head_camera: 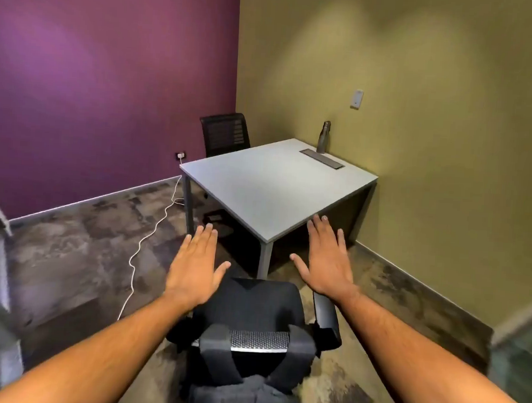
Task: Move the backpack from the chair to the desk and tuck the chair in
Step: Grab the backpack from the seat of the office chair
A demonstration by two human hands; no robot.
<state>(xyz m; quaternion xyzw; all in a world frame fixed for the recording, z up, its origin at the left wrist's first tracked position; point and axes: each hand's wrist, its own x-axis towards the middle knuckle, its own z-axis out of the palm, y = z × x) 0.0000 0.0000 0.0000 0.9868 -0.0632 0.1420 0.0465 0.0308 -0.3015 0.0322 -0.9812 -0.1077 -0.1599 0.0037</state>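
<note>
A black office chair (252,306) stands just below me, its seat facing the grey desk (269,183) and pulled back from the desk's near corner. A black backpack (247,390) hangs behind the chair's backrest, its straps looped over the top edge. My left hand (194,265) hovers flat, palm down and fingers spread, above the seat's left side. My right hand (329,258) is held the same way over the right armrest, near the desk corner. Neither hand touches anything.
A metal bottle (323,137) stands at the desk's far edge by a cable slot (322,158). A second black chair (225,135) sits behind the desk in the corner. A white cable (150,234) runs across the carpet from a wall socket (182,155).
</note>
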